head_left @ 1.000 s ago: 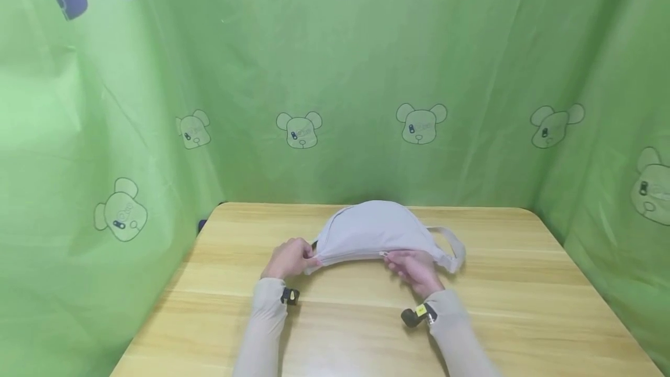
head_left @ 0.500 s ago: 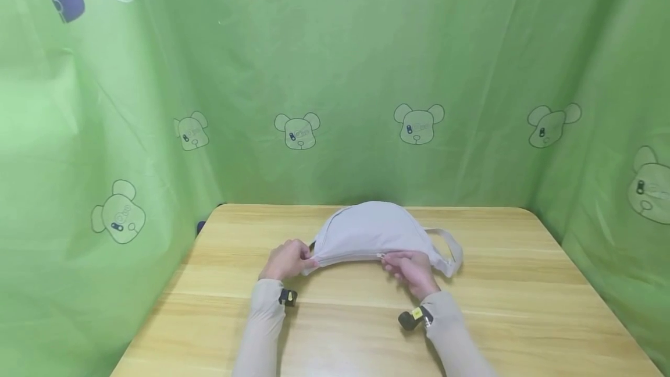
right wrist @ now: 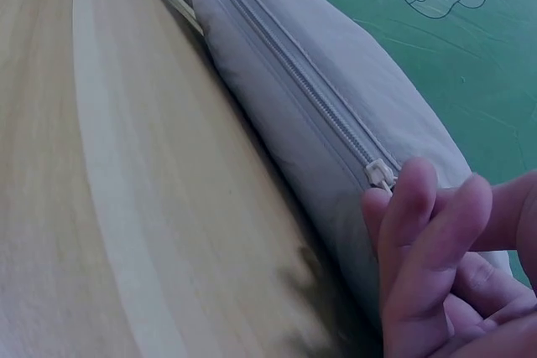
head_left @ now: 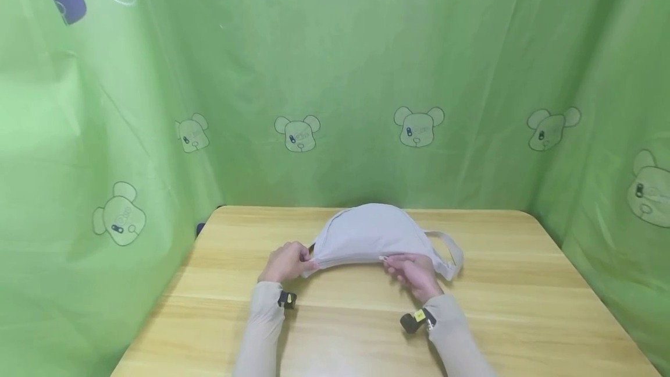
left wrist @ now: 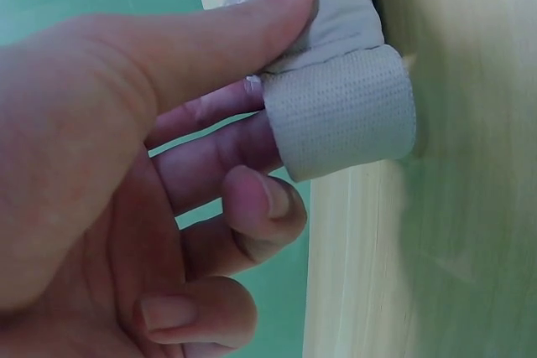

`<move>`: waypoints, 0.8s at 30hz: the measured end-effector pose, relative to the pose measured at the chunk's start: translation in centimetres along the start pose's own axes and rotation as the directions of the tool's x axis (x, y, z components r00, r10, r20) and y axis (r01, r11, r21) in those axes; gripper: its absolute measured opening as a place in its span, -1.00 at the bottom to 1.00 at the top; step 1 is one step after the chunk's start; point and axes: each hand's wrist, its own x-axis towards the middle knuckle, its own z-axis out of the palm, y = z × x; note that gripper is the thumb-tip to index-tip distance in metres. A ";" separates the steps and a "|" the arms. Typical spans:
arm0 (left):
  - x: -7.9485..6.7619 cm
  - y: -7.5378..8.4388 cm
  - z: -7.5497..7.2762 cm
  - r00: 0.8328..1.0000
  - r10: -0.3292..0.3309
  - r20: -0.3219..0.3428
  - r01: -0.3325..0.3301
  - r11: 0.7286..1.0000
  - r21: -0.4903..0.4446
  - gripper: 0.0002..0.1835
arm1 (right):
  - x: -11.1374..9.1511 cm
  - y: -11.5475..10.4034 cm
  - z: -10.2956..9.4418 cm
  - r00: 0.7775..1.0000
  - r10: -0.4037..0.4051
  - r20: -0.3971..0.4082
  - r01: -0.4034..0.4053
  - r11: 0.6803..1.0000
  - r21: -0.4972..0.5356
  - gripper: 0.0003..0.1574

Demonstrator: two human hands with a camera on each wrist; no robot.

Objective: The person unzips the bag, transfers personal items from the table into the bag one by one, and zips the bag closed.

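Note:
A pale grey belt bag [head_left: 374, 231] lies near the table's far edge, its curved side away from me. My left hand [head_left: 287, 262] pinches the bag's left end, thumb on top by the zipper and fingers beneath. Just beside that thumb, a webbing strap [left wrist: 344, 111] loops from the end of the bag. At the front seam, right of the middle, my right hand [head_left: 416, 275] pinches the tab of the zipper slider [right wrist: 379, 172] between thumb and finger. Between the two hands the zipper teeth [right wrist: 310, 90] run closed. The fingertips hide most of the tab.
The wooden table [head_left: 523, 307] reaches toward me on both sides of the arms. To the right of the bag, a strap loop [head_left: 454, 252] curves out on the tabletop. A green printed curtain [head_left: 356, 74] hangs close behind and along both sides.

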 end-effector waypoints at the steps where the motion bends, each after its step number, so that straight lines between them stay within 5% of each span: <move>1: 0.0 0.0 -0.1 1.000 0.000 -0.002 0.000 1.000 0.002 -0.75 | 0.0 -0.1 0.0 1.000 -0.002 0.000 0.002 1.000 0.001 -0.67; 24: -0.5 0.1 0.2 0.999 0.020 -0.032 -0.021 1.000 -0.008 -0.71 | -0.4 0.2 -0.6 0.999 -0.037 -0.004 0.037 0.999 -0.022 -0.78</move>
